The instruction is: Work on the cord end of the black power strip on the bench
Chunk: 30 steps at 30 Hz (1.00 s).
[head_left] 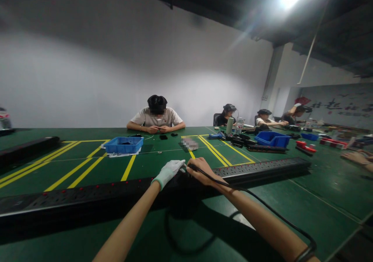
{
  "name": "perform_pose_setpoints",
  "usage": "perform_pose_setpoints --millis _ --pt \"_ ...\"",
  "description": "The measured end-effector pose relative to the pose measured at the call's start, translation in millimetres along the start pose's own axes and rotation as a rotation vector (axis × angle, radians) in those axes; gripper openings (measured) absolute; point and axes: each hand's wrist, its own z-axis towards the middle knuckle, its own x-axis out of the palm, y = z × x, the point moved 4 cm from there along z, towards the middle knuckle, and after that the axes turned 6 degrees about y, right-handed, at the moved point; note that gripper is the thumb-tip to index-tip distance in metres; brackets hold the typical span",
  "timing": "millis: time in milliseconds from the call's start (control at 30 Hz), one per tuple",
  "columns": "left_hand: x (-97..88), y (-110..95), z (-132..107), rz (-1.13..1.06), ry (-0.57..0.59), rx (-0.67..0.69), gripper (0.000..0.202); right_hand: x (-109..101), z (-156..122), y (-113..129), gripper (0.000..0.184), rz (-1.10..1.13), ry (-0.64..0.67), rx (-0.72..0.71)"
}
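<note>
My left hand (169, 172), in a white glove with a pale green cuff, is closed with its fingertips pinched together over the middle of a long black power strip (105, 190). What sits between those fingertips is too small to make out. Close beside it, my bare right hand (202, 170) grips a black cable (224, 182), which runs back along my right forearm and loops down near the table's front. The power strip lies across the green table, with rows of sockets and small red switches along its top.
Beyond the strip stand a blue tray (124, 145) and a clear bag-like packet (189, 143). A larger blue bin (272, 139), a red-and-white part (305, 147) and dark pieces lie to the right. Another black strip (27, 149) is at left. A person (156, 116) sits opposite; others sit farther right.
</note>
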Motion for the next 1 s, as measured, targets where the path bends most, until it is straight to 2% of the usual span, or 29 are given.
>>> perform_pose_setpoints --millis 200,333,567,1000 --pt "1.0 2 1 0.054 0.043 -0.009 0.031 8 -4 11 0.013 -0.117 -0.057 -0.055" --pt "3.4 5 -1 0.12 0.064 0.031 0.031 16 -13 15 0.013 -0.179 -0.134 -0.065" --pt "10.0 7 -4 0.252 0.106 0.073 0.036 30 -24 17 0.016 -0.184 -0.25 0.026" --pt "23.5 5 -8 0.598 0.252 0.106 0.036 33 -31 20 0.018 -0.258 -0.315 0.054"
